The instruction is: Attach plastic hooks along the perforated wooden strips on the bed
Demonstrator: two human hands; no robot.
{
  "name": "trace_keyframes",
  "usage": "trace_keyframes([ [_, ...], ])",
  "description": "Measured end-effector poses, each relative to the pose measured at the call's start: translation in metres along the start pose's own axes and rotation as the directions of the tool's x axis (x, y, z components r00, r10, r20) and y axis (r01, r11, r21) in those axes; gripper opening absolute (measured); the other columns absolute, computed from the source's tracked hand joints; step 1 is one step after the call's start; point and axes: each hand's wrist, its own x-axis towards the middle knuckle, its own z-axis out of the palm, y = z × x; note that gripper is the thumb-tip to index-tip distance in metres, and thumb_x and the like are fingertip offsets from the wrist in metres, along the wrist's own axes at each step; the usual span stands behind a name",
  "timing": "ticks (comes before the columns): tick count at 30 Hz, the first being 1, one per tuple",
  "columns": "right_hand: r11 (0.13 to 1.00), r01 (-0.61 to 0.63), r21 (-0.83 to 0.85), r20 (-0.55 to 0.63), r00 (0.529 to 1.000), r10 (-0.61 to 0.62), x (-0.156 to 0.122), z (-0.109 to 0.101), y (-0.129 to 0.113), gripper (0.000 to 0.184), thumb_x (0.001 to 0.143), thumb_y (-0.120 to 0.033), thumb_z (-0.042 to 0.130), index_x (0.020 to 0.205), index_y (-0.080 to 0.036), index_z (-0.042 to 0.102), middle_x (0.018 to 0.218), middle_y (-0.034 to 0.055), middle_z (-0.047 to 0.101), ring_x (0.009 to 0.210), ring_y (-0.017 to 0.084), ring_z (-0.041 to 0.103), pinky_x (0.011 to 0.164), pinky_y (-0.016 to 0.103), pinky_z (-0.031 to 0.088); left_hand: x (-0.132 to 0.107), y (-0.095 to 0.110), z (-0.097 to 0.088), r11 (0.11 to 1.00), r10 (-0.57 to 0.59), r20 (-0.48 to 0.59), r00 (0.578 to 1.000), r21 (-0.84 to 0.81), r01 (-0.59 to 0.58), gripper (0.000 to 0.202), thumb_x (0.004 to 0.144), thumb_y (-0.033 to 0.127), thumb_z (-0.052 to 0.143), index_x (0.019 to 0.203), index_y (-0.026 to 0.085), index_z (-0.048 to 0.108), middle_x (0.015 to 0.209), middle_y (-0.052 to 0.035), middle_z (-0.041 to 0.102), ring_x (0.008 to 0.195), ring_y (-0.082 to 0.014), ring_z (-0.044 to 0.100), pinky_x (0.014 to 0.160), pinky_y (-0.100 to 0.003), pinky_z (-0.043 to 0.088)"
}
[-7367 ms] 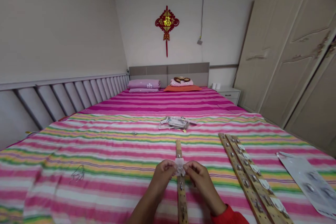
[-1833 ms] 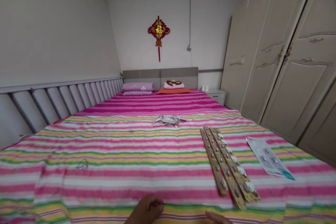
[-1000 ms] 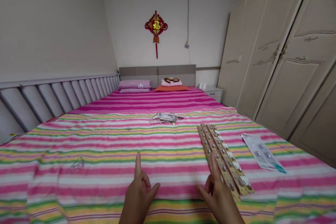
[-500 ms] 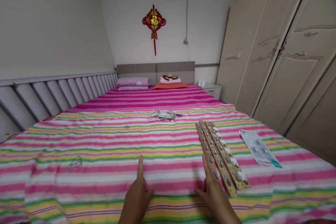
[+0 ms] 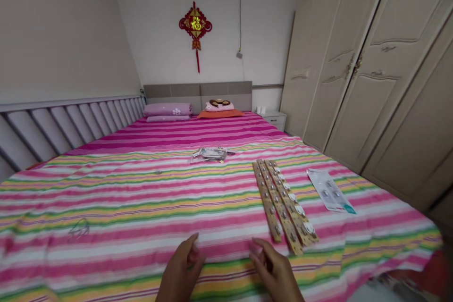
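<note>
My left hand (image 5: 180, 271) hovers low over the striped bedspread (image 5: 141, 207) near its front edge, fingers loosely curled and apart, holding nothing. My right hand (image 5: 274, 271) is beside it, fingers bent and apart, also with nothing in it. Just right of my right hand lie three wooden strips (image 5: 281, 205) side by side, studded with metal snaps and small white tabs. The strips run away from me and my right hand does not touch them.
A flat plastic packet (image 5: 331, 190) with snaps lies right of the strips. A small heap of clear wrappers (image 5: 211, 153) sits mid-bed. Pillows (image 5: 168, 112) lie at the headboard. Wardrobe doors (image 5: 357, 71) line the right side, a slatted rail (image 5: 71, 125) the left.
Both hands have dropped lower and their raised forefingers have curled in. The view has swung right, so the bed's right edge and floor now show.
</note>
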Motion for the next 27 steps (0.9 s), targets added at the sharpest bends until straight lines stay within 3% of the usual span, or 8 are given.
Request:
trace_keyframes([
  [2,0.976,-0.118,0.181,-0.019,0.992,0.124,-0.013,0.000,0.015,0.034,0.072,-0.052,0.064,0.069,-0.019,0.065,0.047,-0.0053,0.047,0.043,0.009,0.043,0.042,0.021,0.031,-0.004,-0.008,0.009,0.998,-0.005,0.093,0.996,-0.062,0.011,0.041,0.061,0.043,0.070,0.097,0.022,0.070,0.076,-0.0057,0.067,0.065,-0.0193,0.061,0.062,-0.028,0.051],
  [4,0.886,-0.275,0.373,-0.023,0.952,0.305,-0.022,-0.004,0.030,0.041,0.067,-0.058,0.067,0.063,-0.018,0.059,0.044,-0.0061,0.050,0.034,0.005,0.035,0.036,0.019,0.026,-0.009,-0.015,0.020,0.994,-0.028,0.179,0.983,-0.097,0.046,0.038,0.061,0.044,0.071,0.093,0.023,0.071,0.075,-0.0063,0.068,0.063,-0.0196,0.061,0.060,-0.028,0.051],
  [6,0.736,-0.382,0.559,-0.006,0.885,0.465,-0.025,-0.013,0.040,0.043,0.059,-0.056,0.074,0.071,-0.016,0.061,0.051,-0.0032,0.061,0.031,0.004,0.037,0.034,0.018,0.030,-0.013,-0.019,0.034,0.989,-0.053,0.240,0.969,-0.123,0.085,0.036,0.063,0.044,0.070,0.091,0.022,0.071,0.074,-0.0060,0.068,0.061,-0.0185,0.060,0.057,-0.028,0.050],
  [9,0.476,-0.439,0.762,0.079,0.793,0.605,-0.016,-0.027,0.040,0.049,0.055,-0.045,0.081,0.088,-0.014,0.063,0.078,0.0077,0.074,0.045,0.010,0.058,0.047,0.023,0.048,-0.015,-0.015,0.058,0.971,-0.076,0.352,0.933,-0.187,0.150,0.033,0.065,0.043,0.068,0.089,0.020,0.070,0.072,-0.0050,0.067,0.061,-0.0167,0.059,0.057,-0.026,0.047],
  [12,0.320,-0.415,0.852,0.145,0.773,0.618,0.001,-0.031,0.035,0.044,0.059,-0.036,0.081,0.091,-0.015,0.061,0.090,0.0109,0.074,0.052,0.012,0.063,0.054,0.024,0.052,-0.013,-0.002,0.080,0.929,-0.092,0.487,0.869,-0.272,0.251,0.034,0.064,0.043,0.070,0.087,0.018,0.070,0.072,-0.0052,0.066,0.066,-0.0170,0.059,0.061,-0.027,0.047],
  [15,0.250,-0.356,0.900,0.153,0.797,0.584,0.015,-0.027,0.038,0.034,0.062,-0.031,0.080,0.086,-0.016,0.060,0.090,0.0104,0.074,0.047,0.007,0.057,0.048,0.019,0.048,-0.009,0.011,0.096,0.869,-0.116,0.534,0.838,-0.353,0.345,0.036,0.061,0.044,0.073,0.084,0.017,0.070,0.074,-0.0059,0.066,0.071,-0.0182,0.060,0.067,-0.028,0.047],
  [19,0.207,-0.330,0.921,0.169,0.818,0.550,0.021,-0.019,0.045,0.025,0.064,-0.024,0.079,0.080,-0.014,0.063,0.090,0.0105,0.074,0.044,0.005,0.052,0.044,0.017,0.046,0.000,0.023,0.108,0.840,-0.147,0.524,0.839,-0.381,0.386,0.036,0.061,0.044,0.072,0.083,0.016,0.068,0.075,-0.0053,0.065,0.071,-0.0181,0.060,0.067,-0.029,0.047],
  [27,0.227,-0.426,0.876,0.264,0.817,0.513,0.000,0.012,0.034,0.026,0.052,-0.020,0.087,0.068,-0.012,0.067,0.057,0.0000,0.067,0.044,0.005,0.052,0.044,0.015,0.041,0.002,0.045,0.119,0.970,-0.052,0.322,0.945,-0.210,0.125,0.027,0.066,0.034,0.068,0.083,0.018,0.055,0.064,0.0037,0.051,0.059,-0.0124,0.049,0.057,-0.024,0.040],
])
